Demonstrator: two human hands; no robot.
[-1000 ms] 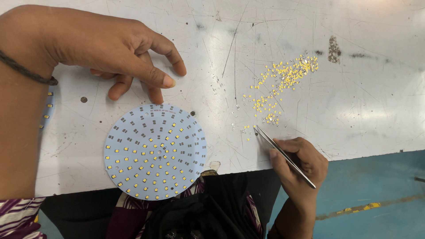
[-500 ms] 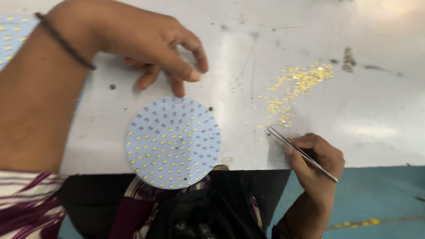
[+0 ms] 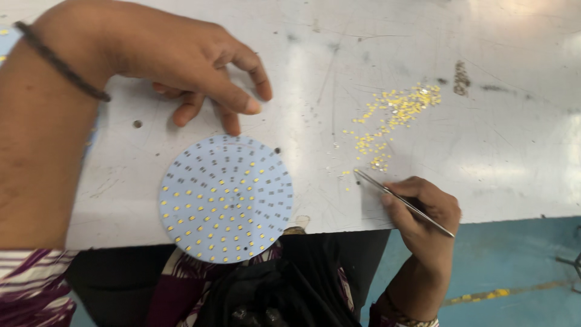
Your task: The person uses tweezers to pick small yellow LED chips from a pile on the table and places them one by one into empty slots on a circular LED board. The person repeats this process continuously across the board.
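Observation:
A round pale-blue circuit disc [image 3: 226, 198] dotted with small yellow chips lies at the table's near edge, partly overhanging it. My left hand [image 3: 181, 66] hovers just above and behind the disc, fingers curled and apart, holding nothing. My right hand [image 3: 423, 212] grips thin metal tweezers [image 3: 402, 202] whose tip rests on the table near the loose yellow chips [image 3: 390, 118], a scattered heap to the upper right. Whether the tweezer tip holds a chip is too small to tell.
The worn white metal table [image 3: 496, 151] is scratched, with a dark smudge [image 3: 462, 77] beyond the chips. The table's front edge runs just below the disc. Blue floor [image 3: 520, 272] with a yellow line lies at the right. A dark band circles my left wrist.
The view has shifted, so disc and chips sit further right in the frame. My left hand stays hovering over the disc. My right hand still holds the tweezers by the chips.

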